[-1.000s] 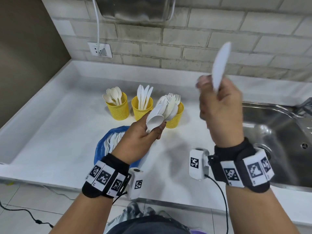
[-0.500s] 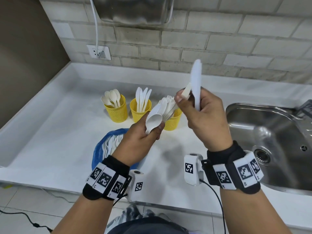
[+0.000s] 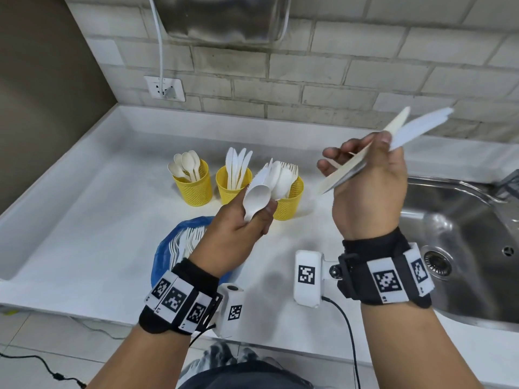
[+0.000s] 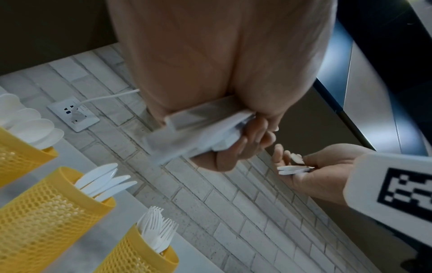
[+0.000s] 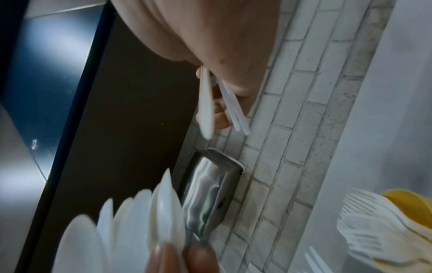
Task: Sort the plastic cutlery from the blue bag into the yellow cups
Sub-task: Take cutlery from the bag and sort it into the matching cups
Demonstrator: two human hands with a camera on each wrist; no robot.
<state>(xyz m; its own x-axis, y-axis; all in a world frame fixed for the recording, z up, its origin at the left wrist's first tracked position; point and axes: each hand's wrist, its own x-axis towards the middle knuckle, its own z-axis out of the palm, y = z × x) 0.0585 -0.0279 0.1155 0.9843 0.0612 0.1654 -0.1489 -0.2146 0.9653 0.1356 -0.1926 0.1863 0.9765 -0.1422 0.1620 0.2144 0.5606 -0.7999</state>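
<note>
My left hand [image 3: 252, 211] grips a mixed bundle of white spoons and knives [image 3: 266, 183] by the handles, held above the counter in front of the cups. My right hand [image 3: 362, 155] pinches a few white knives [image 3: 398, 133] that point up and to the right, apart from the bundle. In the right wrist view the knife handles [image 5: 207, 109] cross between the fingers. Three yellow mesh cups stand in a row: the spoon cup [image 3: 193, 186], the knife cup [image 3: 229, 189] and the fork cup [image 3: 292, 203]. The blue bag [image 3: 165, 254] lies under my left wrist with forks in it.
A steel sink [image 3: 463, 234] is set into the white counter [image 3: 84, 220] at the right. A brick wall with a socket [image 3: 165, 88] and a steel dispenser [image 3: 224, 18] stands behind. My wrist cameras' cable hangs over the counter's front edge.
My right hand came in to the bundle, took another piece, then swung right; its knives went from upright to slanting up-right. The left hand stayed put.
</note>
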